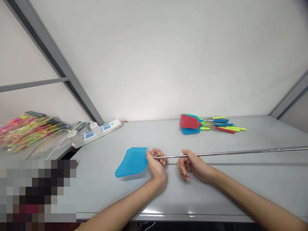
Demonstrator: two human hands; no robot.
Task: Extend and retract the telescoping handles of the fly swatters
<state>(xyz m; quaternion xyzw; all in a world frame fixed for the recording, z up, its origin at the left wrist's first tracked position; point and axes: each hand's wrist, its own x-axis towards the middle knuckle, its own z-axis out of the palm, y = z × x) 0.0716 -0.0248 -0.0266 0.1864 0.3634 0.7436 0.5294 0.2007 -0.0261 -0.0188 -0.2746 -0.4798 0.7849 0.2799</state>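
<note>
A blue fly swatter [132, 162] with a long metal telescopic rod lies across my hands, just above the table. My left hand [156, 165] is closed around the rod where it joins the perforated blue head, its thumb against the head's edge. Further along, my right hand [192, 163] grips the thin rod between thumb and curled fingers. The rod is drawn out in sections and runs past the right edge of the view, so its handle end is hidden.
A pile of fly swatters [190, 122], red, blue and green-yellow, rests against the back wall. At the left stands a white power strip [96, 133] with plugs and cables, near bagged colourful items [31, 131]. The grey table's front edge [178, 216] runs below my arms.
</note>
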